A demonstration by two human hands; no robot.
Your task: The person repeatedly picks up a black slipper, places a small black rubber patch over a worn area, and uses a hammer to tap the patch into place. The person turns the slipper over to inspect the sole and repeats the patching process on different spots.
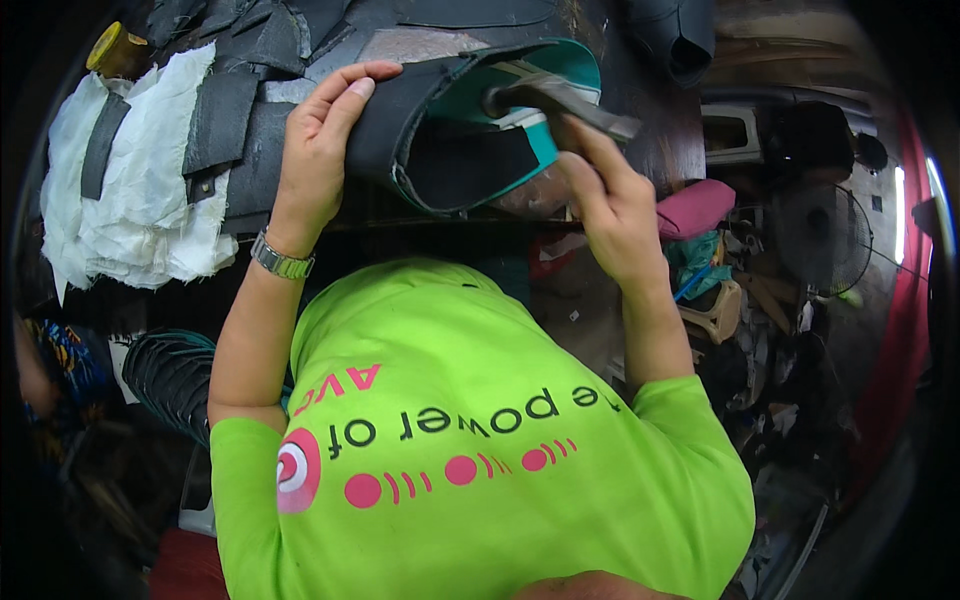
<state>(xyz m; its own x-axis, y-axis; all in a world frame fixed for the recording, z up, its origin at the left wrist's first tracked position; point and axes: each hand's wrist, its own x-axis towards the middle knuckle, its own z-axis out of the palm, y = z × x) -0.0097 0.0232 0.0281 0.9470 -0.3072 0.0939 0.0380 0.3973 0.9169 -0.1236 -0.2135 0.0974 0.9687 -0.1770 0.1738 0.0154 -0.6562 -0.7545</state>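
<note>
The fingers point(345, 76) of the left hand point(318, 150) grasp the left end of a wide, black, leather-like tube with a teal lining point(385, 122), its open mouth facing rightward. Across from me, the right hand point(615, 205) is curled around the mostly hidden handle of a dark metal hammer with a rounded face point(555, 97), blurred; the face sits inside the tube's mouth, near the lining, and I can't tell whether they touch. The tube lies over the near edge of a dark, worn table point(682, 140). To its left, flat black strips point(222, 120) lie on frayed white cloth point(140, 225), and a round yellow container point(118, 50) stands behind. A metal wristwatch point(282, 262) circles the left wrist.
</note>
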